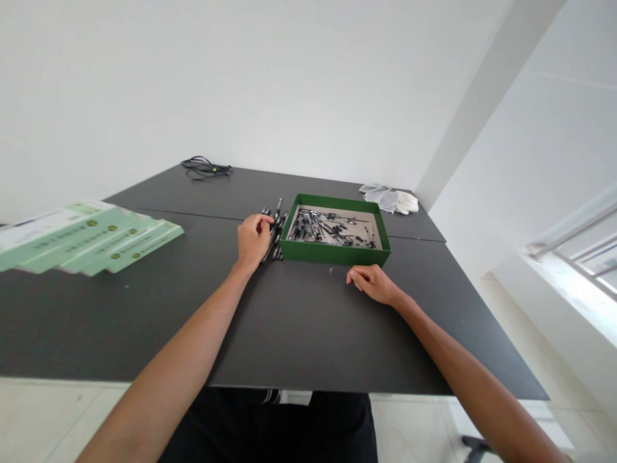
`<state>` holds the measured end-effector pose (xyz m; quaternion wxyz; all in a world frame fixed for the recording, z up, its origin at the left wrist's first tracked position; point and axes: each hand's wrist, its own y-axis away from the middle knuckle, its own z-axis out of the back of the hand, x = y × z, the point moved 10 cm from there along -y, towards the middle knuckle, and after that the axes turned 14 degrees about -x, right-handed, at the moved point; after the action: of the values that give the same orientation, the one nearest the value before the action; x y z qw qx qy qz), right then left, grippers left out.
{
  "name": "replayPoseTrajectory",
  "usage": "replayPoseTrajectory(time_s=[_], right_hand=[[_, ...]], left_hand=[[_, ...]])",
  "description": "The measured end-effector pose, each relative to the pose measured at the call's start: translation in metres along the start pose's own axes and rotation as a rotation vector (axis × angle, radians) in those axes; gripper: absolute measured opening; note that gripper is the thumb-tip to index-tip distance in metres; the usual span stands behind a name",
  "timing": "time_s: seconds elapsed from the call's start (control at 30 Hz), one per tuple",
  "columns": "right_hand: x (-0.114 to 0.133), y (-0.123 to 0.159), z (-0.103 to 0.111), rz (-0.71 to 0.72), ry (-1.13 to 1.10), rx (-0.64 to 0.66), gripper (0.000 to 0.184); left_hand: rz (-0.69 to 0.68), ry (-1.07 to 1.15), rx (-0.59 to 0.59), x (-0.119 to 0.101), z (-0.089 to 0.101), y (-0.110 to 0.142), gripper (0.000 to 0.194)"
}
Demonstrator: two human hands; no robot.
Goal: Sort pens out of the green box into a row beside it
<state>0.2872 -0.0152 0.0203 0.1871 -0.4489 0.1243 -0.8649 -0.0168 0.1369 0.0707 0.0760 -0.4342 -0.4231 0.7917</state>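
Here on the head camera, my left hand [254, 241] sits curled over a small heap of black pens [274, 235] on the dark tabletop [144, 321], just beside the left wall of the green cardboard tray [332, 253], where more lie scattered. I cannot tell whether those fingers are pinching anything or only pressing down. My right hand [371, 285] rests near the tray's front corner, fingers loosely curled, nothing showing between them. The pens look light, stiff and smooth, likely to roll, so I'd take one around the barrel's middle. Further out, green-and-white booklets [91, 238] fan across the left, white gloves [388, 199] lie behind the tray, and a black cable [206, 168] sits coiled at the far edge.
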Motion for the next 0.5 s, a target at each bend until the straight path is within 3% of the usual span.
replayPoseTrajectory(time_s=[0.13, 0.23, 0.3, 0.4, 0.47, 0.5], right_hand=[[-0.002, 0.000, 0.000, -0.016, 0.008, -0.010, 0.045], [-0.001, -0.001, 0.001, -0.028, -0.001, -0.025, 0.046], [-0.002, -0.002, 0.001, -0.037, -0.021, -0.031, 0.047], [-0.006, -0.002, 0.001, -0.052, -0.045, -0.039, 0.049], [-0.010, -0.002, 0.002, -0.065, -0.047, -0.048, 0.049], [-0.012, -0.002, 0.002, -0.072, -0.046, -0.054, 0.048]], left_hand=[[0.006, 0.109, -0.081, -0.022, 0.014, -0.004, 0.031], [-0.039, 0.226, -0.117, -0.063, 0.032, -0.001, 0.037], [-0.135, 0.353, -0.122, -0.116, 0.054, 0.007, 0.040], [-0.337, 0.559, -0.100, -0.222, 0.107, 0.027, 0.037], [-0.386, 0.665, 0.036, -0.279, 0.137, 0.040, 0.039], [-0.384, 0.669, 0.112, -0.294, 0.149, 0.048, 0.042]])
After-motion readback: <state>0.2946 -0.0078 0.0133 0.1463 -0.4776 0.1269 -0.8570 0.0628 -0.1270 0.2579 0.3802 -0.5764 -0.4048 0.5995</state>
